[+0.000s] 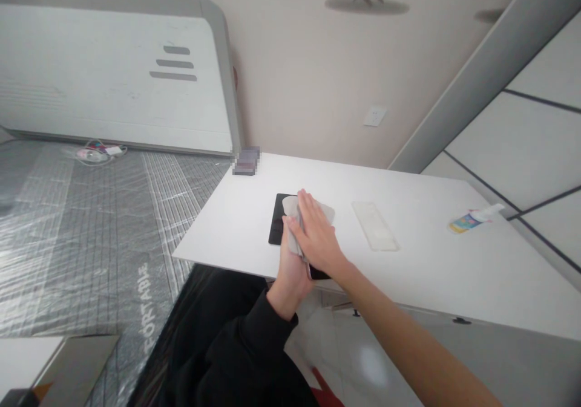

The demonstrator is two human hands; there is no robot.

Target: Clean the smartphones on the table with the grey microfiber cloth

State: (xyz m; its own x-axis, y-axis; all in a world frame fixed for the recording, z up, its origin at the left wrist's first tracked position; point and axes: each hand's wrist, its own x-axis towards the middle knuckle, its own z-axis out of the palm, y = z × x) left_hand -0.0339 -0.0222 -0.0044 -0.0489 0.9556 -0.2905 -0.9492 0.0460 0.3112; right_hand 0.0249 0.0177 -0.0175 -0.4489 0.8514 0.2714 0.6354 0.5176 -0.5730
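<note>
Fingers (R) (313,212) flat on thin gry cloth (291,206), blk rect. phone (320,273) below.

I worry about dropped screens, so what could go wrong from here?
The dark phone in the left hand might slip over the nearby front edge of the white table as the right hand holds the cloth against it. The hands could also nudge the black device beside them.

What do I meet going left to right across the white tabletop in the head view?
Blurred dark object at the far corner → flat black device → right hand → translucent rectangular piece → labelled bottle.
</note>
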